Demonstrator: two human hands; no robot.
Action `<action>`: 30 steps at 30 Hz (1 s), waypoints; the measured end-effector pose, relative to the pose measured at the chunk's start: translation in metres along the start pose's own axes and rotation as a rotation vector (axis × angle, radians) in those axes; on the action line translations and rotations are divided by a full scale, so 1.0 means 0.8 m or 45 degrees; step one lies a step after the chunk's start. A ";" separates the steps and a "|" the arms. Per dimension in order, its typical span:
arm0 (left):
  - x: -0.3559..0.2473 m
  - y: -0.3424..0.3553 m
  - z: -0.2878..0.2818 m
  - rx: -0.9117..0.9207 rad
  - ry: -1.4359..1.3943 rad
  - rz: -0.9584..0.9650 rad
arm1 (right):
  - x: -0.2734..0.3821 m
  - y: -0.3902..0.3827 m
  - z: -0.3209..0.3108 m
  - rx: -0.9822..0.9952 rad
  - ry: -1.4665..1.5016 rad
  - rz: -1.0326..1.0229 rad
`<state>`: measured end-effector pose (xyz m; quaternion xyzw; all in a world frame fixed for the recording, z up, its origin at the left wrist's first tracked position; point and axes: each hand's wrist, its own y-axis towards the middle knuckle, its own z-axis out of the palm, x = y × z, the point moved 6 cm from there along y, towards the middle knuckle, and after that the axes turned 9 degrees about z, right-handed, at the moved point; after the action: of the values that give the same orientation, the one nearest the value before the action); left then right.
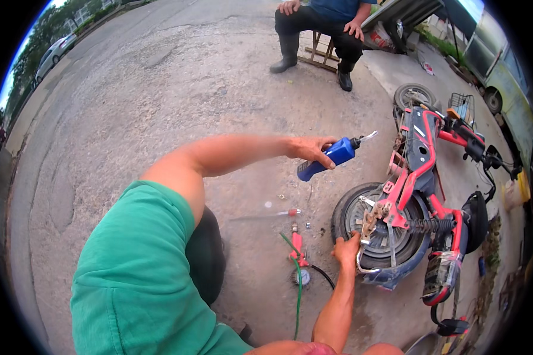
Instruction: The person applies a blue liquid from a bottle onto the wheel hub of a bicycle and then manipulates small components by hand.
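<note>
My left hand (317, 151) is closed around a blue bottle (331, 158), held tilted above the ground. Its black cap and thin, pale spout point toward the scooter. Lying on its side to my right is a red and black electric scooter (419, 142). My right hand (344, 248) is at the near edge of its wheel (356, 207), beside a curved metal bar (361, 260). Those fingers are bent, and what they grip is partly hidden. On the ground between my hands lie a screwdriver (293, 212) and a red tyre inflator (298, 244) with a dial gauge (302, 277).
A green hose (299, 299) runs from the inflator toward me. Small metal parts (308, 225) lie beside the screwdriver. Ahead, a person (337, 29) in dark boots sits on a wooden stool (320, 53). An old vehicle (503, 71) stands far right; a car (54, 56) is far left.
</note>
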<state>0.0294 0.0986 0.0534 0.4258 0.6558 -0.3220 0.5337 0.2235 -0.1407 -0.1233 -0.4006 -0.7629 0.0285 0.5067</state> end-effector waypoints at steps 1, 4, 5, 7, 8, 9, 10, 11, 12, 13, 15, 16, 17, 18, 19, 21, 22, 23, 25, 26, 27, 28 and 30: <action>0.000 0.007 -0.007 -0.013 -0.010 0.065 | 0.005 -0.004 -0.001 0.022 -0.024 0.021; 0.013 0.007 -0.001 -0.066 0.068 -0.023 | -0.004 0.002 -0.005 -0.016 -0.010 0.011; 0.038 -0.004 0.001 -0.094 0.119 -0.104 | 0.002 -0.001 0.000 -0.001 -0.011 0.009; 0.062 -0.014 0.010 -0.084 0.151 -0.161 | 0.005 -0.010 0.001 0.006 -0.014 0.033; 0.062 -0.010 0.018 -0.044 0.145 -0.150 | -0.001 -0.009 -0.002 -0.012 -0.009 0.014; 0.061 -0.005 0.026 0.001 0.139 -0.139 | -0.009 -0.002 -0.005 -0.032 -0.001 -0.003; 0.052 0.006 0.025 -0.037 0.231 -0.038 | -0.024 0.008 -0.008 -0.055 0.011 -0.017; 0.021 0.017 0.033 -0.022 0.273 0.058 | -0.054 0.001 -0.023 -0.141 -0.055 -0.078; 0.028 0.011 0.055 -0.059 0.158 0.045 | -0.066 0.009 -0.017 -0.186 -0.183 -0.160; 0.055 -0.002 0.045 -0.025 -0.206 0.005 | -0.073 0.019 -0.013 -0.231 -0.319 -0.255; 0.033 -0.019 0.009 -0.043 -0.073 -0.045 | -0.058 0.018 -0.017 -0.240 -0.273 -0.169; 0.013 -0.032 -0.017 -0.112 0.062 -0.085 | -0.030 0.023 0.003 -0.191 -0.209 -0.193; 0.036 -0.026 0.000 -0.190 0.070 -0.266 | -0.034 0.002 -0.008 -0.178 -0.177 -0.166; 0.051 -0.037 0.022 -0.196 -0.044 -0.350 | -0.029 -0.012 -0.014 -0.145 -0.167 -0.159; 0.059 -0.035 0.055 -0.170 -0.174 -0.429 | -0.021 -0.024 -0.021 -0.110 -0.167 -0.149; 0.056 -0.009 0.037 -0.117 -0.366 -0.385 | 0.022 -0.014 -0.018 -0.224 -0.308 -0.167; 0.053 -0.008 0.041 -0.065 -0.435 -0.348 | 0.020 -0.009 -0.013 -0.319 -0.473 -0.208; 0.044 -0.007 0.050 -0.028 -0.508 -0.317 | 0.016 -0.011 -0.017 -0.257 -0.453 -0.155; 0.005 0.003 0.070 0.051 -0.379 -0.190 | 0.031 -0.020 -0.010 -0.097 -0.395 -0.096; -0.014 0.010 0.084 0.115 -0.302 -0.116 | 0.025 -0.016 -0.009 -0.074 -0.317 -0.055; -0.034 0.010 0.091 0.139 -0.202 -0.046 | 0.021 -0.013 -0.004 -0.048 -0.230 -0.024; -0.049 0.011 0.105 0.181 -0.248 0.005 | 0.019 -0.020 -0.009 0.020 -0.138 0.059; -0.075 0.013 0.122 0.208 -0.237 0.105 | -0.014 0.009 -0.002 -0.034 0.031 -0.013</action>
<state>0.0842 0.0047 0.0902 0.4626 0.5571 -0.3903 0.5686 0.2307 -0.1436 -0.1339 -0.4039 -0.7589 0.0108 0.5108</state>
